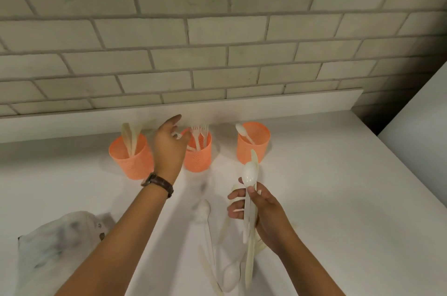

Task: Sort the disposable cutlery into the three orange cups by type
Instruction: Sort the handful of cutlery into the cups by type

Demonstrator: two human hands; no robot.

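Three orange cups stand in a row near the wall. The left cup (pixel 131 160) holds knives, the middle cup (pixel 198 158) holds forks, and the right cup (pixel 252 143) holds one spoon. My left hand (pixel 168 148) hovers at the middle cup's rim with its fingers curled round a white fork (pixel 177 135) and its thumb lifted. The fork's handle dips into that cup. Lower right, my right hand (pixel 263 213) grips a bundle of cutlery (pixel 250 199) with a spoon on top. Loose spoons (pixel 205 213) and knives (pixel 208 266) lie on the white counter.
A crumpled translucent bag (pixel 60 235) lies at the lower left of the counter (pixel 338 199). A brick wall with a low white ledge (pixel 266 99) runs right behind the cups. A white surface (pixel 423 121) rises at the far right, past the counter's corner.
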